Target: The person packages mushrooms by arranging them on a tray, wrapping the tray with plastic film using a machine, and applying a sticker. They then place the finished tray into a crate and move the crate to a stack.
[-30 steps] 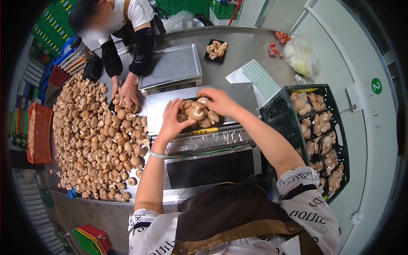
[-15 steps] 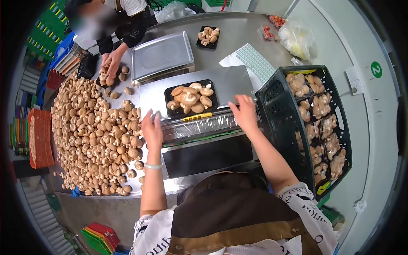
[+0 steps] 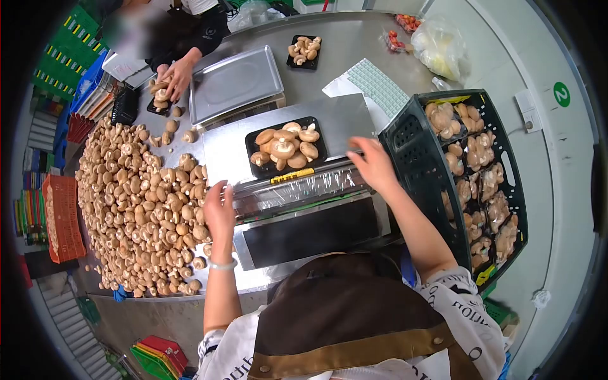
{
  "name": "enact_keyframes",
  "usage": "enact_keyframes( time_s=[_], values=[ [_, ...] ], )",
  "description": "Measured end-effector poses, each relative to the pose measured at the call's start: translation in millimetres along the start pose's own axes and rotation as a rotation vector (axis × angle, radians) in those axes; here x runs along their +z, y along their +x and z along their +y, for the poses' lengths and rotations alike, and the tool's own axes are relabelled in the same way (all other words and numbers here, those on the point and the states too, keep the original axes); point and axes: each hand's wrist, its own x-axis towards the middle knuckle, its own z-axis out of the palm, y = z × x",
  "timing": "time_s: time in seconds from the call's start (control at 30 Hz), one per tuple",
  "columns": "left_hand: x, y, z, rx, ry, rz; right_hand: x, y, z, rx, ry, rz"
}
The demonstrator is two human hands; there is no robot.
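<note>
With left hand (image 3: 220,214) and right hand (image 3: 375,168) loosely open near opposite ends of the stretch-film roll (image 3: 316,187), better to work evenly, without disturbing the shiitake mushrooms (image 3: 283,149) in the black tray (image 3: 253,140) on the steel plate (image 3: 348,117).

Tray (image 3: 322,149) is plas., film (image 3: 326,182) glossy, scale pan (image 3: 237,85) smooth mtl.

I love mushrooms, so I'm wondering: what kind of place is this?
Probably a mushroom-packing room: a big heap of round brown mushrooms, a rectangular black plastic tray holding some, and a dark, slotted plastic crate of mushroom packs.
</note>
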Motion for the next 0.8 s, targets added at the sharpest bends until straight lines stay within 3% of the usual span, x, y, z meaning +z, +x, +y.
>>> enact_keyframes(
  time_s=[0.03, 0.07, 0.13, 0.23, 0.27, 0.3, 0.37, 0.4, 0.43, 0.47, 0.5, 0.53, 0.57, 0.6, 0.63, 0.67, 0.73, 0.77, 0.8],
  values=[
    [-11.2, -5.0, -7.2, -0.014, 0.108, 0.016, -12.3, -8.1, 5.6, 0.032, -0.058, 0.017],
    [-12.9, -11.2, -12.1, 0.078, 0.217, 0.070, -16.8, -17.2, 10.7, 0.076, -0.132, 0.071],
    [-8.5, -22.6, -25.1, 0.259, 0.439, 0.167, -10.3, -33.2, 9.4, 0.132, -0.320, -0.014],
    [29.2, -32.5, -10.0, 0.121, 0.492, 0.099, 30.4, -46.1, 22.4, 0.141, -0.378, -0.026],
    [35.5, -32.3, -6.6, 0.177, 0.495, 0.111, 39.8, -44.7, 23.6, 0.105, -0.308, -0.043],
    [38.6, -27.9, -15.1, 0.117, 0.373, 0.041, 43.4, -39.9, 22.7, 0.068, -0.237, -0.057],
    [37.4, -13.7, -41.8, -0.003, 0.131, -0.105, 30.4, -34.7, 23.0, 0.199, -0.003, -0.194],
    [10.5, -4.3, -25.2, -0.193, -0.029, -0.366, 18.3, -30.7, 22.8, 0.259, 0.115, -0.260],
    [-11.0, 3.8, -23.7, -0.280, -0.394, -0.514, 0.1, -28.0, 26.1, 0.292, 0.490, -0.419],
    [-29.9, 9.2, -5.6, -0.330, -0.596, -0.516, -19.9, -23.9, 17.1, 0.342, 0.639, -0.421],
    [-52.3, 18.2, 18.7, -0.268, -0.545, -0.585, -38.1, -19.6, 4.4, 0.395, 0.787, -0.428],
    [-64.5, 23.3, 31.2, -0.326, -0.657, -0.544, -48.2, -15.3, -4.7, 0.403, 0.964, -0.397],
    [-72.5, 33.6, 35.7, -0.264, -0.847, -0.578, -57.2, -8.9, -13.2, 0.408, 1.141, -0.362],
    [-81.5, 44.7, 56.1, -0.218, -0.963, -0.591, -60.5, 4.7, -28.9, 0.296, 1.277, -0.267],
    [-82.3, 62.8, 66.5, -0.024, -1.149, -0.647, -63.2, 21.5, -42.3, 0.177, 1.374, -0.194],
    [-75.9, 76.7, 60.6, -0.070, -1.367, -0.558, -59.0, 39.2, -45.7, 0.104, 1.443, -0.108],
    [-38.5, 101.2, 90.5, -0.029, -1.353, -0.269, -38.0, 80.1, -64.6, 0.119, 1.298, 0.082],
    [-12.5, 128.3, 65.4, 0.138, -1.263, -0.395, -17.7, 99.5, -57.0, 0.080, 1.143, 0.065],
    [15.4, 140.7, 48.6, 0.130, -1.186, -0.322, 8.8, 113.5, -39.7, 0.043, 0.988, 0.050]
  ],
)
